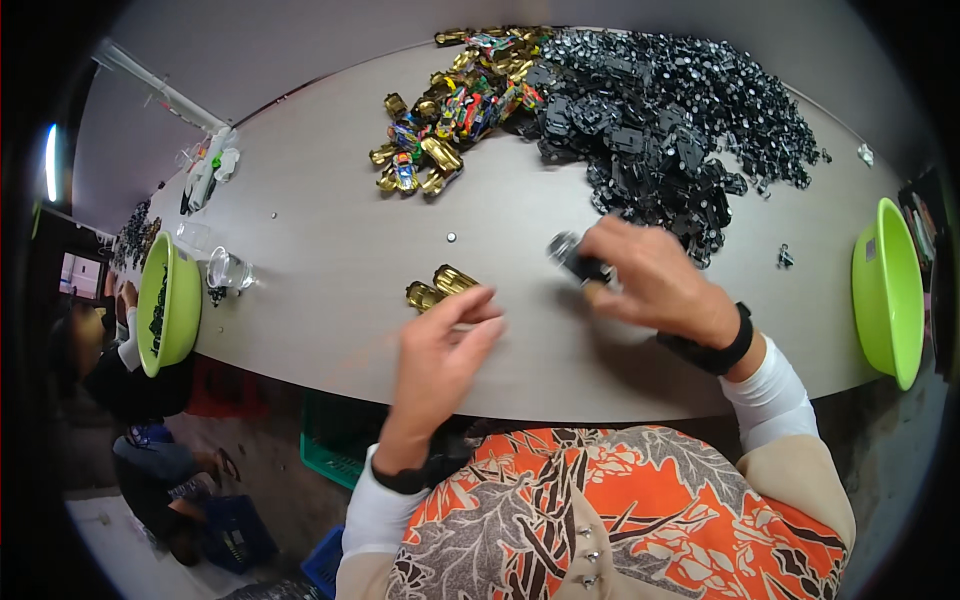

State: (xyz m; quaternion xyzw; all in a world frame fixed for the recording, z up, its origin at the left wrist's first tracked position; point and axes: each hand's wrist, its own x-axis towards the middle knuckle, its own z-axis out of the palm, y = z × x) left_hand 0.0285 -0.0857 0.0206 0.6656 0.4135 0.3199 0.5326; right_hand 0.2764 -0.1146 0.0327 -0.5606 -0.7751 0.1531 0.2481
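My right hand [650, 275] pinches a dark toy car part [580, 260], black with a shiny clear or silvery end; motion blur hides its exact shape. It hovers over the table, in front of the heap of black toy car chassis [640, 140]. My left hand [445, 350] is empty, thumb and fingers apart, pointing to the right. Just beyond its fingers lie two gold toy car bodies [425, 295], side by side and partly covered by the hand. A small round silvery piece [451, 238] rests farther off.
Gold and multicoloured car bodies [440, 150] are heaped at the back, beside the black parts. Green basins stand at the right [888, 295] and left [172, 305] table edges. A clear cup [228, 268] is near the left basin. Another person [165, 480] is at lower left.
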